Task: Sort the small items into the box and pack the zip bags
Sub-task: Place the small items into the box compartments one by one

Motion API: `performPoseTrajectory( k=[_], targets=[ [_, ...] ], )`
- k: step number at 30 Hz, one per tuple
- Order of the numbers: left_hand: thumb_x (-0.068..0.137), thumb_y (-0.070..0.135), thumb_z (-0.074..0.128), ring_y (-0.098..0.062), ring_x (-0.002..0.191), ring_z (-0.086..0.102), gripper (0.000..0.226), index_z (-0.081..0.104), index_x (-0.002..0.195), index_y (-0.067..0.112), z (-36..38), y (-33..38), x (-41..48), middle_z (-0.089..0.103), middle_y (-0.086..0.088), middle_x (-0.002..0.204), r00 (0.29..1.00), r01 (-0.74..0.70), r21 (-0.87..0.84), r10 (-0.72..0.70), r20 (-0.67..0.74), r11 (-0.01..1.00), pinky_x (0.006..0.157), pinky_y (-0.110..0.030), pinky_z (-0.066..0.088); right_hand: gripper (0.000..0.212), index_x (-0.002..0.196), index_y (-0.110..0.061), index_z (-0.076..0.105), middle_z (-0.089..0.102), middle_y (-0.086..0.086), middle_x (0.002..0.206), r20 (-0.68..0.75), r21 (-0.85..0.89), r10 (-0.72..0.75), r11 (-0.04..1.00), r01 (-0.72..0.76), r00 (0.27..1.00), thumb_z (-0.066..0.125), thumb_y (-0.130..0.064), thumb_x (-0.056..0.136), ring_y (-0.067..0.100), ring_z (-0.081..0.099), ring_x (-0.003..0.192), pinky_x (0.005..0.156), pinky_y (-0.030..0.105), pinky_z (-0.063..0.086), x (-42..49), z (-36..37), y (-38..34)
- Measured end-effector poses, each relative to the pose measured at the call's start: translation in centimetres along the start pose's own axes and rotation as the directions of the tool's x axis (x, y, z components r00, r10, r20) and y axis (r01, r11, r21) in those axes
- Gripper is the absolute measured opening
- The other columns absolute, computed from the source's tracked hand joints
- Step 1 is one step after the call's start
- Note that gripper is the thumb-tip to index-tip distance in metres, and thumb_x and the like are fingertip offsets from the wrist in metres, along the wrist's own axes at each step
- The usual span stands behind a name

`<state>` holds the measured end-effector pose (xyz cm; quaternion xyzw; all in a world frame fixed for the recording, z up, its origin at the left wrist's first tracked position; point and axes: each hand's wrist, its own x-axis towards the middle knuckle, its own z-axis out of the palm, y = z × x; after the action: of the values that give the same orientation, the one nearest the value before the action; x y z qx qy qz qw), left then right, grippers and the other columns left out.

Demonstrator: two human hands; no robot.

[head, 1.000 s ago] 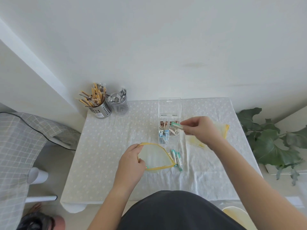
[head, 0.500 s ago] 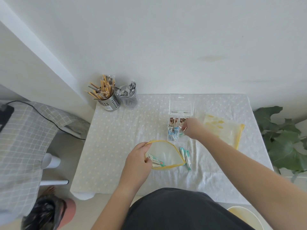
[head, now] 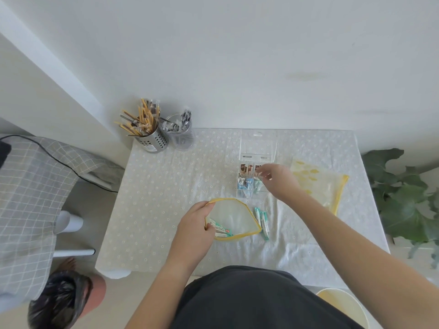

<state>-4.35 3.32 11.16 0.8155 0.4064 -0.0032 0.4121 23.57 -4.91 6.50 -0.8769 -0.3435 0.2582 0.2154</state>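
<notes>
We see right hand [head: 278, 180] now over clear box [head: 251, 181] at frame centre-right, fingers loosely spread, green packet it pinched a second ago gone, likely dropped in; left hand [head: 197, 224] pinches zip bag [head: 234, 218] rim open; two green packets [head: 262, 222] beside bag remain unsorted

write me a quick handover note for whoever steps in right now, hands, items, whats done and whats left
Left hand: holds open the mouth of the near zip bag; a few packets lie inside.
Right hand: over the clear box, fingers spread, nothing visibly held.
Done: box compartments hold brown, blue and teal items.
Left: teal packets lie on the tablecloth beside the bag; second zip bag lies flat to the right, unpacked.
</notes>
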Motion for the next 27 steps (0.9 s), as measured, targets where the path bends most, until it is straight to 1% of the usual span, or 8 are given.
performPoseTrajectory(
  k=[3, 7, 9, 11, 14, 16, 22, 27],
  targets=[
    [0.091, 0.002, 0.057, -0.024, 0.115, 0.065, 0.066, 0.055, 0.150, 0.032, 0.3, 0.7, -0.1, 0.048, 0.026, 0.146, 1.000, -0.016, -0.004, 0.017, 0.022, 1.000, 0.105, -0.037, 0.054, 0.023, 0.097, -0.028, 0.077, 0.073, -0.011, 0.087, 0.011, 0.181, -0.035, 0.983, 0.032, 0.999, 0.063, -0.010, 0.090, 0.011, 0.069, 0.073, 0.064, 0.025, 0.055, -3.5, -2.5, -2.2],
    [0.090, 0.004, 0.061, -0.020, 0.108, 0.066, 0.068, 0.055, 0.149, 0.036, 0.7, 1.8, -0.6, 0.046, 0.032, 0.143, 0.996, -0.081, -0.011, 0.081, 0.035, 0.997, 0.103, -0.032, 0.054, 0.017, 0.095, -0.029, 0.078, 0.077, -0.003, 0.077, 0.307, 0.252, -0.129, 0.966, 0.050, 0.943, 0.068, -0.018, 0.086, 0.015, 0.075, 0.072, 0.072, 0.033, 0.060, -8.2, -4.8, -5.4],
    [0.090, 0.004, 0.063, -0.014, 0.098, 0.064, 0.068, 0.055, 0.147, 0.041, 0.7, 2.4, -1.2, 0.044, 0.038, 0.140, 0.993, -0.108, -0.026, 0.109, 0.054, 0.994, 0.096, -0.022, 0.053, 0.024, 0.107, -0.029, 0.077, 0.078, -0.002, 0.087, 0.423, 0.243, -0.152, 0.969, 0.049, 0.893, 0.066, -0.019, 0.088, 0.017, 0.075, 0.085, 0.081, 0.036, 0.062, -9.5, -4.2, -6.0],
    [0.090, 0.004, 0.065, -0.008, 0.089, 0.063, 0.069, 0.055, 0.147, 0.041, 0.6, 3.1, -1.8, 0.043, 0.040, 0.140, 0.989, -0.128, -0.035, 0.130, 0.074, 0.991, 0.085, -0.014, 0.050, 0.037, 0.128, -0.025, 0.070, 0.075, -0.001, 0.111, 0.497, 0.144, -0.124, 0.988, 0.060, 0.859, 0.058, -0.015, 0.094, 0.016, 0.070, 0.105, 0.095, 0.032, 0.056, -10.0, -2.8, -6.2],
    [0.088, 0.002, 0.064, -0.006, 0.077, 0.064, 0.073, 0.054, 0.149, 0.040, 0.6, 3.9, -2.4, 0.044, 0.037, 0.143, 0.981, -0.161, -0.057, 0.166, 0.097, 0.985, 0.077, -0.015, 0.051, 0.054, 0.150, -0.019, 0.049, 0.057, 0.001, 0.145, 0.535, -0.012, -0.047, 0.998, 0.064, 0.844, 0.047, -0.003, 0.098, 0.019, 0.055, 0.132, 0.110, 0.032, 0.044, -9.7, 0.0, -6.1],
    [0.088, 0.001, 0.063, -0.010, 0.071, 0.063, 0.073, 0.054, 0.149, 0.040, 0.6, 4.2, -2.8, 0.043, 0.038, 0.143, 0.978, -0.179, -0.065, 0.185, 0.098, 0.982, 0.077, -0.014, 0.051, 0.062, 0.157, -0.020, 0.038, 0.046, 0.000, 0.155, 0.568, -0.082, -0.016, 0.994, 0.076, 0.823, 0.043, 0.002, 0.098, 0.021, 0.046, 0.140, 0.112, 0.032, 0.041, -9.5, 1.6, -6.2],
    [0.087, 0.003, 0.063, -0.014, 0.067, 0.061, 0.069, 0.058, 0.146, 0.038, 0.2, 4.6, -3.7, 0.044, 0.038, 0.144, 0.973, -0.219, -0.029, 0.220, 0.071, 0.975, 0.079, -0.013, 0.050, 0.067, 0.159, -0.019, 0.032, 0.046, 0.002, 0.155, 0.617, -0.189, 0.072, 0.980, 0.059, 0.784, 0.038, 0.007, 0.097, 0.025, 0.051, 0.134, 0.104, 0.034, 0.047, -9.1, 5.0, -5.6],
    [0.085, 0.004, 0.061, -0.012, 0.096, 0.064, 0.068, 0.061, 0.140, 0.044, 0.2, 4.6, -4.4, 0.044, 0.046, 0.138, 0.969, -0.241, 0.035, 0.239, 0.059, 0.970, 0.087, -0.012, 0.047, 0.073, 0.156, -0.026, 0.039, 0.054, -0.004, 0.149, 0.631, -0.131, 0.099, 0.991, -0.020, 0.769, 0.037, 0.009, 0.092, 0.021, 0.054, 0.131, 0.093, 0.033, 0.052, -9.3, 5.6, -5.2]
  ],
)
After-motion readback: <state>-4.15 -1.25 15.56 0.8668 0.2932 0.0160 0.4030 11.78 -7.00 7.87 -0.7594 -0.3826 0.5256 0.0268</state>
